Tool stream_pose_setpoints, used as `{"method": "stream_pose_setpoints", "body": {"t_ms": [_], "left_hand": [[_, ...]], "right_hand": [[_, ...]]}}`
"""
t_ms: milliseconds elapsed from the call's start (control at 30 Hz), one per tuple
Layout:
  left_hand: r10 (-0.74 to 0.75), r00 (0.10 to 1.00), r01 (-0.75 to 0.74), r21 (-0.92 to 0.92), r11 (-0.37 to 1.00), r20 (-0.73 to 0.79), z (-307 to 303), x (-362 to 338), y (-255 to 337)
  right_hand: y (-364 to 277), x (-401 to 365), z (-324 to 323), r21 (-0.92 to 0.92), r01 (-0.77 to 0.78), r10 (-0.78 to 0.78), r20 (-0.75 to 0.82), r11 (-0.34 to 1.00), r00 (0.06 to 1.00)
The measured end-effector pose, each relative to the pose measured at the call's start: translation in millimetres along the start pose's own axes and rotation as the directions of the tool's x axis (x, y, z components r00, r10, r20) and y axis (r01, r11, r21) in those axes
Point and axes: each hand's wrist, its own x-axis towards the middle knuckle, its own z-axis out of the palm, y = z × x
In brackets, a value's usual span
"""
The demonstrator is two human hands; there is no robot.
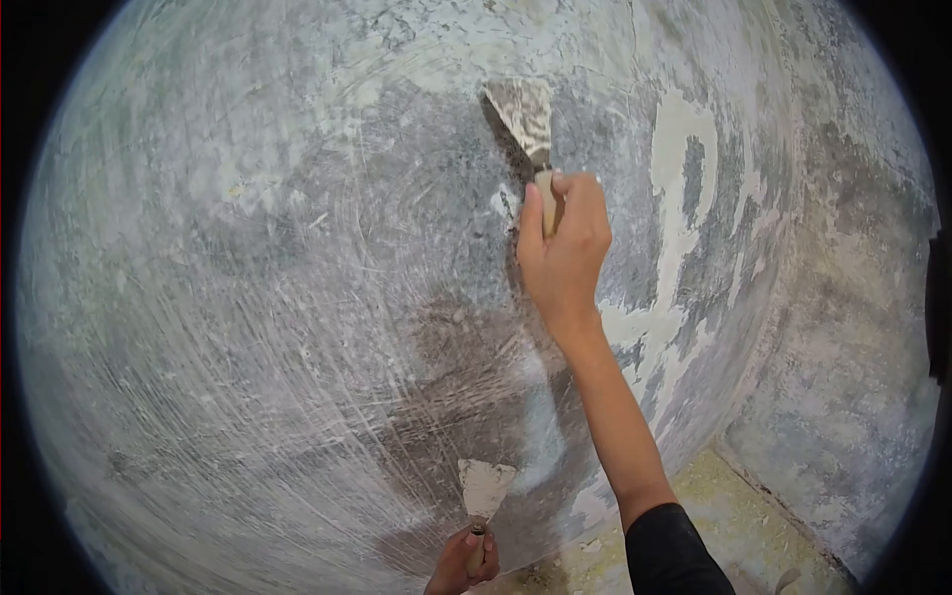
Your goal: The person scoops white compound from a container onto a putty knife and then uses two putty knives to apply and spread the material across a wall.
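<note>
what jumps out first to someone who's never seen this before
The right hand, raised at upper centre, grips a putty knife with its blade up against the scratched grey wall. At the bottom edge, the left hand holds a second putty knife, blade up too. Pale filler patches streak the wall to the right.

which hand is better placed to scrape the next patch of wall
Right, likely. The right hand is raised with the upper knife against the wall. The left hand sits low at the picture's bottom edge, holding the lower knife well below that spot.
</note>
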Motion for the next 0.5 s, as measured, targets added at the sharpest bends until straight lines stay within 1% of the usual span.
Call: {"method": "stream_pose_setpoints", "body": {"t_ms": [67, 167, 300, 400, 500], "left_hand": [[-0.009, 0.996, 0.006, 0.042, 0.999, 0.088, 1, -5, 13], [-0.067, 0.992, 0.068, 0.003, 0.998, 0.106, -6, -6, 13], [-0.051, 0.995, 0.052, -0.012, 0.999, 0.088, -2, -7, 16], [-0.030, 0.995, 0.032, -0.025, 0.999, 0.095, -2, -6, 14], [-0.021, 0.994, 0.027, -0.061, 0.998, 0.106, -3, -6, 12]], "right_hand": [[10, 3, 2, -0.029, 0.000, 0.001, 0.027, 1.000, 1.000], [13, -11, -6, -0.041, -0.003, 0.005, 0.043, 0.999, 0.999], [13, -8, -9, -0.045, -0.014, 0.015, 0.024, 0.999, 1.000], [20, 5, 0, -0.031, 0.064, -0.063, 0.009, 0.998, 0.998], [24, -5, -5, -0.017, 0.088, -0.087, 0.063, 0.996, 0.994]]}}
